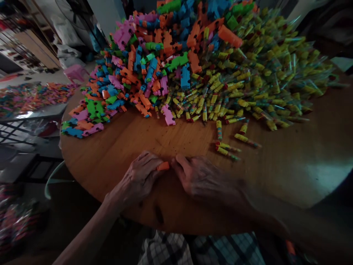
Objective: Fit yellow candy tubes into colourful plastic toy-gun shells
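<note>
Near the front edge of the round wooden table, my left hand (143, 172) is closed around an orange plastic toy car (163, 166), of which only one end shows. Just to its right is my right hand (193, 173), its thumb and fingers drawn together close to the toy's end. Whatever the right fingers hold, if anything, is hidden. Beyond my hands lies a heap of plastic toy cars (167, 42) in orange, blue, green and pink. Beside it spreads a pile of small yellow-wrapped tubes (261, 66) with clear wrapping.
A few loose yellow tubes (226, 147) lie apart on the wooden table (118, 147), ahead of my right hand. More coloured toys (35, 97) cover a surface at the far left, near a pink stool (75, 73). A fan (73, 11) stands behind.
</note>
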A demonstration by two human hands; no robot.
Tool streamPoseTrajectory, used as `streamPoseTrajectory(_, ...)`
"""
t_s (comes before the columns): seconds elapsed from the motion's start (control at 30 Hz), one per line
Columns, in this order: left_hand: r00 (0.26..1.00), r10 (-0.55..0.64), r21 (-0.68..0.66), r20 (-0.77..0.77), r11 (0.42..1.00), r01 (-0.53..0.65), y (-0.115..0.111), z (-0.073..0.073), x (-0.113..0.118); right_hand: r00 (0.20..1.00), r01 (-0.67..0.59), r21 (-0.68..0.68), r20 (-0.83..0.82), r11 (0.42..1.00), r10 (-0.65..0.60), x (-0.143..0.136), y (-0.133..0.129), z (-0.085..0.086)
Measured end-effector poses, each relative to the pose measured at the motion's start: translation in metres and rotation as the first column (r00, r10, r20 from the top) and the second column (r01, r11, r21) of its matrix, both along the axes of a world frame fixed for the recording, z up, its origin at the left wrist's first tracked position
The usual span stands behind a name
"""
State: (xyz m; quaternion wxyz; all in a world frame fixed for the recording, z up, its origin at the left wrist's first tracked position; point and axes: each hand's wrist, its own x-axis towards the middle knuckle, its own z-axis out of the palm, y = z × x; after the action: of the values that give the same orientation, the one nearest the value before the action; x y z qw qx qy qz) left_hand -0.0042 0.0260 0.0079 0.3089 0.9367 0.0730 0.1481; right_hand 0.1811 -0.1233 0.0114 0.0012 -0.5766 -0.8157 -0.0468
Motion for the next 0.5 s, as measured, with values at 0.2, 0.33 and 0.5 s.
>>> streamPoseTrajectory(0.2, 1.0, 0.004, -0.013, 0.004, 1.0, -0.004, 0.0, -0.001, 0.0, 0.989, 0.111, -0.183, -0.081, 0.977, -0.127, -0.002, 0.003, 0.005)
streamPoseTrajectory(0.33, 1.0, -0.003, -0.034, -0.002, 0.999, 0.003, 0.002, -0.001, 0.0, 0.976, 0.093, -0.247, -0.167, 0.964, -0.137, 0.004, 0.004, 0.014)
streamPoseTrajectory(0.5, 1.0, -0.019, -0.042, -0.018, 0.999, 0.018, 0.004, -0.003, -0.002, 0.96, 0.102, -0.273, -0.224, 0.957, -0.167, 0.01, 0.003, 0.016)
